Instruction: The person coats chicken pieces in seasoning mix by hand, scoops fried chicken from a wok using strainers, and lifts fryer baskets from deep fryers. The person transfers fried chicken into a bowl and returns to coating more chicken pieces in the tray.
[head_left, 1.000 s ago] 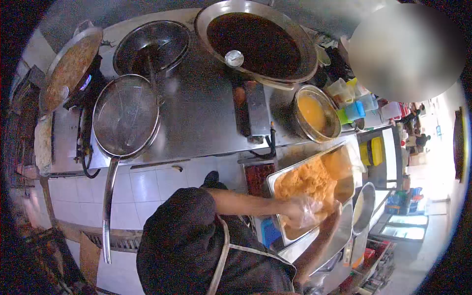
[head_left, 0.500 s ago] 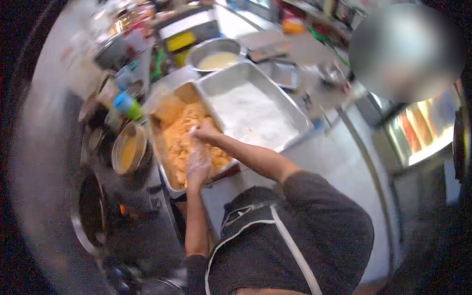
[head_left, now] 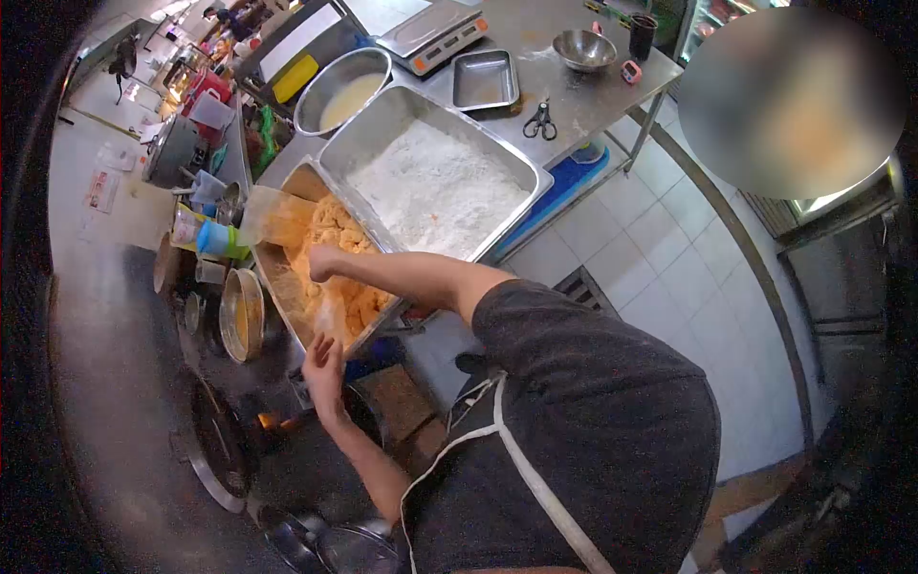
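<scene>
My right hand (head_left: 324, 263) is closed in a fist above the tray (head_left: 277, 278) of orange-coated chunks (head_left: 337, 228). From it hangs a clear plastic glove (head_left: 330, 312), stretched down toward my left hand (head_left: 324, 368). The left hand is bare, its fingers slightly apart and pointing at the glove's lower end, just over the tray's near edge. Whether its fingertips still touch the glove is hard to see. A translucent orange-stained container (head_left: 277, 218) lies in the tray's far left part. Beside it stands a deep metal tray (head_left: 537, 187) of white flour (head_left: 435, 187).
Behind the trays are a bowl of pale liquid (head_left: 346, 99), a scale (head_left: 435, 38), a small metal tray (head_left: 485, 80), scissors (head_left: 540, 121) and a steel bowl (head_left: 585, 51). On the left stand a container of yellow liquid (head_left: 243, 316) and a dark pan (head_left: 218, 440).
The plastic glove has come off my left hand, which has drawn back toward me. My right hand stays closed over the orange tray. The view has turned, showing more floor.
</scene>
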Tool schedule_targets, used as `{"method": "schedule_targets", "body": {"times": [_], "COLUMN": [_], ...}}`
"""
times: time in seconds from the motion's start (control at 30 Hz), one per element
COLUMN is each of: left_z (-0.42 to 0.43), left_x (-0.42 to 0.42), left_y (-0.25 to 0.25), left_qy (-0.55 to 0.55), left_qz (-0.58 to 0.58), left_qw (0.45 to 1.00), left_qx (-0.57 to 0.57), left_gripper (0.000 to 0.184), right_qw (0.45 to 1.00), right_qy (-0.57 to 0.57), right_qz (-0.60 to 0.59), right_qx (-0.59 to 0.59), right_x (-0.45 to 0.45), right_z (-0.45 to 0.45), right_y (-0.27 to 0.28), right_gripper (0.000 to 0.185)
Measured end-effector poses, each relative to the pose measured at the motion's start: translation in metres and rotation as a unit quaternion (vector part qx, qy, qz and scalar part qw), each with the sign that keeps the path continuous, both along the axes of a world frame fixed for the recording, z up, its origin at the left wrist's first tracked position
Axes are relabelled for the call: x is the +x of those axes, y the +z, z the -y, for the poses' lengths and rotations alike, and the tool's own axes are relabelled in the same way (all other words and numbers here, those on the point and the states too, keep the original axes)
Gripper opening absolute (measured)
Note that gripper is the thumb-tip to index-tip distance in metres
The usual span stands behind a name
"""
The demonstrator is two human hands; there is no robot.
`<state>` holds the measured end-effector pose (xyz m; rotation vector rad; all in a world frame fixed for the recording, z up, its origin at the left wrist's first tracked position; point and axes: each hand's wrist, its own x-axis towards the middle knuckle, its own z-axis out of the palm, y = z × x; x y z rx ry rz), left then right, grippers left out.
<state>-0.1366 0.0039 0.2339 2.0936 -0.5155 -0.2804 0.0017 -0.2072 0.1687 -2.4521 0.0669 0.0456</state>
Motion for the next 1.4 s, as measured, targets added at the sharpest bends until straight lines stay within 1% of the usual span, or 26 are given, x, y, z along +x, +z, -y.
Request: {"method": "schedule_targets", "body": {"times": [0.07, 0.17, 0.23, 0.3, 0.33, 0.37, 0.4, 0.43, 0.5, 0.57, 0.6, 0.7, 0.77, 0.83, 0.97, 1.03, 1.07, 1.1, 1.13, 1.17, 1.2, 1.23, 1.27, 1.33, 1.37, 1.4], "left_z": [-0.008, -0.037, -0.046, -0.054, -0.046, -0.041, -0.064, -0.075, -0.085, -0.107, -0.114, -0.133, -0.141, -0.153, -0.174, -0.187, -0.192, -0.197, -0.209, -0.223, -0.240, -0.251, -0.259, -0.272, -0.280, -0.289], "left_x": [-0.016, -0.039, -0.069, -0.100, -0.125, -0.144, -0.160, -0.181, -0.218, -0.261, -0.281, -0.350, -0.408, -0.463, -0.527, -0.537, -0.536, -0.531, -0.523, -0.517, -0.512, -0.501, -0.484, -0.459, -0.453, -0.450], "left_y": [-0.004, -0.036, -0.052, -0.070, -0.066, -0.059, -0.093, -0.113, -0.131, -0.137, -0.141, -0.141, -0.151, -0.165, -0.181, -0.181, -0.178, -0.176, -0.172, -0.167, -0.174, -0.155, -0.123, -0.046, -0.024, -0.035], "left_qy": [0.093, 0.153, 0.259, 0.320, 0.317, 0.327, 0.314, 0.322, 0.362, 0.417, 0.423, 0.481, 0.588, 0.631, 0.647, 0.646, 0.682, 0.689, 0.668, 0.650, 0.602, 0.574, 0.543, 0.505, 0.451, 0.459], "left_qz": [-0.081, -0.075, -0.175, -0.224, -0.228, -0.218, -0.235, -0.243, -0.236, -0.212, -0.202, -0.184, -0.143, -0.118, -0.067, -0.058, -0.047, -0.038, -0.003, 0.034, 0.000, -0.043, -0.082, -0.117, -0.170, -0.184], "left_qw": [0.982, 0.967, 0.922, 0.893, 0.890, 0.883, 0.883, 0.861, 0.833, 0.792, 0.782, 0.746, 0.634, 0.584, 0.504, 0.515, 0.538, 0.525, 0.545, 0.565, 0.532, 0.545, 0.559, 0.550, 0.548, 0.592], "left_qx": [-0.144, -0.191, -0.227, -0.223, -0.237, -0.256, -0.259, -0.311, -0.344, -0.393, -0.411, -0.423, -0.482, -0.496, -0.568, -0.560, -0.492, -0.499, -0.506, -0.508, -0.595, -0.610, -0.622, -0.655, -0.684, -0.636], "left_gripper": [0.027, 0.022, 0.018, 0.020, 0.022, 0.023, 0.027, 0.027, 0.025, 0.024, 0.022, 0.019, 0.019, 0.018, 0.021, 0.026, 0.030, 0.030, 0.030, 0.031, 0.045, 0.052, 0.059, 0.058, 0.059, 0.054], "right_qw": [0.998, 0.989, 0.967, 0.977, 0.961, 0.965, 0.912, 0.938, 0.884, 0.893, 0.852, 0.853, 0.854, 0.838, 0.825, 0.898, 0.894, 0.876, 0.810, 0.811, 0.792, 0.741, 0.791, 0.829, 0.833, 0.850], "right_qy": [-0.048, -0.092, -0.129, -0.025, 0.026, 0.121, 0.091, 0.123, 0.182, 0.211, 0.213, 0.268, 0.287, 0.360, 0.366, 0.426, 0.435, 0.432, 0.412, 0.442, 0.430, 0.469, 0.491, 0.556, 0.542, 0.401], "right_qz": [0.014, 0.082, 0.102, 0.161, 0.065, 0.161, 0.034, -0.036, -0.055, -0.106, -0.157, -0.202, -0.224, -0.228, -0.228, 0.022, 0.026, 0.215, 0.403, 0.364, 0.392, 0.389, 0.295, 0.024, -0.108, -0.342], "right_qx": [0.044, 0.082, 0.195, 0.135, 0.269, 0.171, 0.398, 0.323, 0.426, 0.383, 0.453, 0.400, 0.371, 0.341, 0.366, 0.108, 0.107, -0.010, -0.112, -0.124, -0.184, -0.283, -0.214, -0.053, 0.017, 0.013], "right_x": [-0.036, -0.050, -0.071, -0.057, -0.098, -0.072, -0.119, -0.140, -0.148, -0.164, -0.169, -0.207, -0.235, -0.248, -0.246, -0.228, -0.229, -0.240, -0.248, -0.237, -0.224, -0.167, -0.143, -0.122, -0.111, -0.117], "right_z": [-0.001, -0.007, -0.015, -0.039, -0.031, -0.046, -0.050, -0.053, -0.082, -0.116, -0.138, -0.198, -0.242, -0.293, -0.388, -0.435, -0.447, -0.459, -0.482, -0.505, -0.526, -0.562, -0.578, -0.591, -0.597, -0.606], "right_y": [0.024, 0.033, 0.056, 0.024, 0.066, 0.021, 0.066, 0.107, 0.095, 0.101, 0.093, 0.083, 0.068, 0.058, 0.073, 0.081, 0.086, 0.104, 0.121, 0.127, 0.130, 0.099, 0.097, 0.090, 0.088, 0.095], "right_gripper": [0.020, 0.019, 0.021, 0.025, 0.023, 0.020, 0.020, 0.018, 0.021, 0.023, 0.028, 0.030, 0.027, 0.024, 0.024, 0.027, 0.027, 0.027, 0.028, 0.028, 0.027, 0.030, 0.034, 0.026, 0.024, 0.023]}}
